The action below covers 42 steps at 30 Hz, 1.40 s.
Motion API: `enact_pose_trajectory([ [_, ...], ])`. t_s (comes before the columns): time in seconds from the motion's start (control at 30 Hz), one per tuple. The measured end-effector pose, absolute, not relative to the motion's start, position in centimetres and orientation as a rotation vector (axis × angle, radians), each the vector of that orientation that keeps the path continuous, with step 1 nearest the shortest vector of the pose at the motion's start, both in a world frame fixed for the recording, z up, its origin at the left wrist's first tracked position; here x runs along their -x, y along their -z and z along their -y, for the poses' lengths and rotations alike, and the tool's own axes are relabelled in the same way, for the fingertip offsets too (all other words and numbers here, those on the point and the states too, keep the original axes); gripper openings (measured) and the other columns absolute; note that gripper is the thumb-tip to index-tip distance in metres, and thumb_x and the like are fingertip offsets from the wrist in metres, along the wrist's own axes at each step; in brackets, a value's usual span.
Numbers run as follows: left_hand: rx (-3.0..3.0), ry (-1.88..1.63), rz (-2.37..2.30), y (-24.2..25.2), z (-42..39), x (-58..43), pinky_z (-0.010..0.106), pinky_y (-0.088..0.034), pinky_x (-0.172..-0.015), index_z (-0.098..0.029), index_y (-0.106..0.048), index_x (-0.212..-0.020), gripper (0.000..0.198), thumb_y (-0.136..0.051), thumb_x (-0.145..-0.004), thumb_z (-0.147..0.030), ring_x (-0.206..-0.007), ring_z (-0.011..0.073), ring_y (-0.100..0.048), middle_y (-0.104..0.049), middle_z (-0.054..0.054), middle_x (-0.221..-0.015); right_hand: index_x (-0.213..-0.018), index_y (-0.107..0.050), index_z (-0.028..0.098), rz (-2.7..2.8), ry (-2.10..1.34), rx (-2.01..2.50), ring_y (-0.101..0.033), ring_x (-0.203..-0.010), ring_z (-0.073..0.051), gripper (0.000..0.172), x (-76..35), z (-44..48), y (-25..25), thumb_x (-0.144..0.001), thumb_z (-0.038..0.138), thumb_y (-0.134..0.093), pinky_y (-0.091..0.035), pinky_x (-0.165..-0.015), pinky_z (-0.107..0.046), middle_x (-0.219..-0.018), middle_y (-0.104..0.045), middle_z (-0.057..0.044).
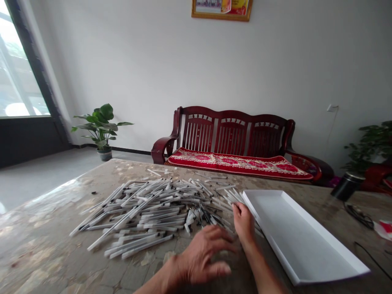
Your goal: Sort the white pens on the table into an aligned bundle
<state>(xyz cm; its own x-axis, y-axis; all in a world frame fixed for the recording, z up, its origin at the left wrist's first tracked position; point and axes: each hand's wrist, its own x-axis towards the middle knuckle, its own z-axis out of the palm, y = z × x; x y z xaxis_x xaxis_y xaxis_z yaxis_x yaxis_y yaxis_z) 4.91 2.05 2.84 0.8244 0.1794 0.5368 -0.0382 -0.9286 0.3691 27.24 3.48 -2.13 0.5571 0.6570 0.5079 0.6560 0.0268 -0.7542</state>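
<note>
A large heap of white pens with dark tips (147, 208) lies across the middle of the table. My left hand (208, 253) hovers at the near side of the heap, slightly blurred, its fingers bent and apart with nothing seen in them. Beside the left wall of a shallow white box (324, 228), my right hand (244, 222) is closed, thumb against the curled fingers. Whether anything sits inside that grip is hidden. Several white pens (230, 195) lie just beyond the right hand. Small white and black pieces (196, 216) are gathered between the hands and the heap.
A black cylinder (348, 185) and a dark cable (358, 215) are at the table's right. One small dark piece (93, 192) lies on the left. Behind the table (39, 245) stand a red wooden bench (231, 134) and a potted plant (102, 126).
</note>
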Motion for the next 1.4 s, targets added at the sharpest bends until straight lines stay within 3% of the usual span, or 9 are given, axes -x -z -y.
enact_pose_trajectory([
  [0.17,-3.004,-0.688,0.216,1.5,1.1,-7.3,0.029,-0.038,-0.107,-0.039,-0.056,-0.13,0.033,-0.052,-0.098,-0.033,-0.129,0.0169,-0.051,-0.061,-0.003,-0.135,-0.098,-0.073,0.017,1.097,0.322,1.882,-0.064,-0.088,-0.027,0.037,-29.5,-2.6,1.9,-0.087,0.038,-0.044,-0.048,-0.078,-0.037,-0.096,-0.073,-0.014],
  [0.37,-3.138,-0.673,0.169,0.5,-0.7,-6.4,0.043,-0.028,-0.117,-0.032,-0.059,-0.124,0.037,-0.064,-0.089,-0.043,-0.139,0.0237,-0.04,-0.058,0.003,-0.139,-0.093,-0.073,0.02,1.439,0.276,1.707,-0.062,-0.092,-0.024,0.027,-26.4,-2.6,1.4,-0.09,0.025,-0.046,-0.047,-0.086,-0.036,-0.095,-0.072,-0.009],
  [0.43,-3.089,-0.684,0.0,-0.5,-2.3,-6.0,0.044,-0.028,-0.117,-0.03,-0.065,-0.111,0.034,-0.069,-0.083,-0.05,-0.134,0.0239,-0.045,-0.065,0.004,-0.127,-0.094,-0.073,0.02,1.552,0.143,1.666,-0.063,-0.094,-0.023,0.027,-25.1,-2.7,1.6,-0.09,0.02,-0.046,-0.048,-0.086,-0.034,-0.095,-0.072,-0.008],
  [0.53,-3.021,-0.806,-0.333,-0.8,-5.0,-5.4,0.042,-0.034,-0.111,-0.028,-0.069,-0.094,0.007,-0.068,-0.087,-0.031,-0.112,0.0199,-0.06,-0.072,0.002,-0.103,-0.099,-0.074,0.023,1.7,0.025,1.669,-0.063,-0.097,-0.024,0.028,-23.8,-2.7,1.7,-0.089,0.016,-0.049,-0.048,-0.087,-0.034,-0.1,-0.074,-0.007],
  [0.6,-2.941,-0.935,-0.556,-0.7,-6.7,-4.8,0.038,-0.041,-0.102,-0.027,-0.071,-0.089,0.01,-0.061,-0.091,-0.025,-0.096,0.0175,-0.064,-0.073,0.002,-0.092,-0.1,-0.075,0.025,1.79,0.001,1.662,-0.062,-0.098,-0.024,0.027,-23.4,-2.5,1.5,-0.089,0.016,-0.053,-0.047,-0.089,-0.036,-0.101,-0.075,-0.005],
  [0.8,-2.689,-1.118,-1.427,-0.6,-10.1,-2.0,0.042,-0.045,-0.088,-0.025,-0.072,-0.106,0.025,-0.054,-0.09,-0.015,-0.098,0.0257,-0.062,-0.073,0.007,-0.105,-0.102,-0.075,0.026,1.79,0.107,1.729,-0.061,-0.099,-0.025,0.024,-23.4,-2.5,1.5,-0.091,0.019,-0.054,-0.046,-0.089,-0.037,-0.102,-0.074,-0.005],
  [0.97,-2.72,-0.861,-1.538,-0.4,-10.7,-1.7,0.04,-0.043,-0.084,-0.025,-0.068,-0.116,0.037,-0.051,-0.087,-0.009,-0.099,0.0262,-0.059,-0.071,0.007,-0.112,-0.09,-0.074,0.023,1.685,0.297,1.843,-0.061,-0.091,-0.026,0.028,-25.1,-2.7,2.1,-0.095,0.024,-0.047,-0.044,-0.088,-0.04,-0.094,-0.073,-0.009],
  [1.17,-2.697,-0.762,-1.644,-0.7,-10.6,-2.2,0.039,-0.04,-0.082,-0.026,-0.072,-0.102,0.03,-0.05,-0.088,-0.011,-0.095,0.0257,-0.054,-0.067,0.008,-0.103,-0.095,-0.074,0.024,1.563,0.392,1.821,-0.059,-0.099,-0.028,0.025,-25.6,-2.3,1.6,-0.093,0.023,-0.049,-0.042,-0.091,-0.044,-0.099,-0.073,-0.01],
  [1.4,-2.751,-0.983,-1.422,-0.5,-10.7,-1.7,0.042,-0.042,-0.09,-0.027,-0.072,-0.094,0.016,-0.061,-0.087,-0.019,-0.093,0.0256,-0.058,-0.069,0.006,-0.091,-0.1,-0.073,0.022,1.621,0.171,1.628,-0.063,-0.096,-0.023,0.029,-22.8,-2.2,0.5,-0.095,0.026,-0.044,-0.046,-0.09,-0.037,-0.099,-0.073,-0.008],
])
